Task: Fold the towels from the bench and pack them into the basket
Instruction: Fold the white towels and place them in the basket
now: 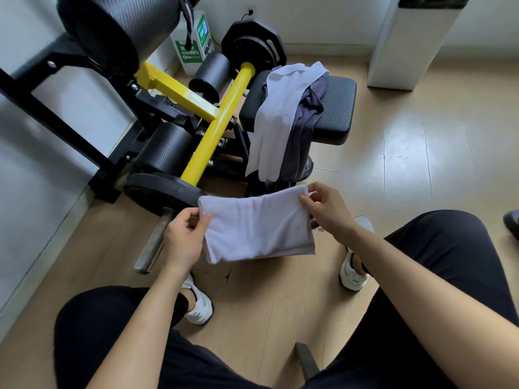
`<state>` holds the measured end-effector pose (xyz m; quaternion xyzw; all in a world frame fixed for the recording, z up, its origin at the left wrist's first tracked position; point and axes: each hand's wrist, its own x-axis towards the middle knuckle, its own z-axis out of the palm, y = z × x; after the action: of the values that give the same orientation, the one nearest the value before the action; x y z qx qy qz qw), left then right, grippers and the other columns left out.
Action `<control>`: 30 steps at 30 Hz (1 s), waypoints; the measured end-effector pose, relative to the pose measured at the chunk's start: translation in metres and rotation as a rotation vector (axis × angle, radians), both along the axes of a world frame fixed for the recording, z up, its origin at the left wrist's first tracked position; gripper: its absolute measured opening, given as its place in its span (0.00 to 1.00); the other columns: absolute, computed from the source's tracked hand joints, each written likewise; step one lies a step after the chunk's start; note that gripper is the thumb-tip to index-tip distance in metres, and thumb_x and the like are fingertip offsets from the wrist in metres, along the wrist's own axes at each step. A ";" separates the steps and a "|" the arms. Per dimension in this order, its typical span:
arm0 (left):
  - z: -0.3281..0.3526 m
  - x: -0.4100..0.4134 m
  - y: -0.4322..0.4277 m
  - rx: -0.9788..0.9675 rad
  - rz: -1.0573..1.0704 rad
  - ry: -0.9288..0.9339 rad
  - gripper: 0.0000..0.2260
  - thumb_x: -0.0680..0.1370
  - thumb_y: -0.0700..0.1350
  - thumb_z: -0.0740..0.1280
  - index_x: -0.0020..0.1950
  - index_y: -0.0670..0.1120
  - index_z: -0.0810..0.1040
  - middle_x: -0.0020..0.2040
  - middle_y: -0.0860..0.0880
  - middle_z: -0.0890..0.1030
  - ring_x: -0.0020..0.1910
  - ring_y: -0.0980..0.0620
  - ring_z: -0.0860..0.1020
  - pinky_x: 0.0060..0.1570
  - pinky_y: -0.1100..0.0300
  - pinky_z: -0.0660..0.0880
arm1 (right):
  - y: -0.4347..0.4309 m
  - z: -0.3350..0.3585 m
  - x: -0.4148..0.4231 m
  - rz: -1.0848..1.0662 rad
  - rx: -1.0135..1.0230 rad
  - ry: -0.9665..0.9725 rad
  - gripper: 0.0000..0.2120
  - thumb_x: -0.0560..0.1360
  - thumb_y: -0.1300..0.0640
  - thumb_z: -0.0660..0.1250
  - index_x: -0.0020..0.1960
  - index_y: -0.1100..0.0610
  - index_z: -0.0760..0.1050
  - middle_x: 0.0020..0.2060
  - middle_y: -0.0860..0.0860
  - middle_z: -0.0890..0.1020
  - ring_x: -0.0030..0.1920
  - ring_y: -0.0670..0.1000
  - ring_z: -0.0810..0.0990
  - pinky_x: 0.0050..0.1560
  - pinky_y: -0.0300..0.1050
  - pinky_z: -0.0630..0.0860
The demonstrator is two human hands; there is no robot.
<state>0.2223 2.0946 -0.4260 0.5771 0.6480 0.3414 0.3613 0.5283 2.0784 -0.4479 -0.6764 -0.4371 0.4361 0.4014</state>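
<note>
Folded white terry towel (257, 224) held mid-air above floor, long axis left–right; left hand (184, 234) and right hand (325, 207) pinched on opposite top corners — equally near. Basket unseen.

Soft, even daylight fills the room; the pale floor (407, 153) carries a glossy sheen (brightest at right). Shadows stay faint. Wide-angle bending curves the edges, and the corners look slightly soft.

The grey towel (302, 130) lies mostly hidden under the white towel (280, 108) on the bench (337, 108).
</note>
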 end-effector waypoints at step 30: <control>0.014 0.051 -0.022 -0.019 -0.149 -0.218 0.16 0.77 0.42 0.74 0.63 0.47 0.76 0.54 0.49 0.82 0.51 0.52 0.82 0.46 0.61 0.80 | -0.025 0.021 -0.057 0.091 0.202 0.039 0.20 0.73 0.65 0.68 0.63 0.52 0.79 0.55 0.50 0.82 0.51 0.52 0.83 0.52 0.49 0.80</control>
<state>0.2729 2.0727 -0.4125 0.5795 0.5635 0.3683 0.4594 0.4710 2.0539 -0.4267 -0.6035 -0.5011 0.4206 0.4558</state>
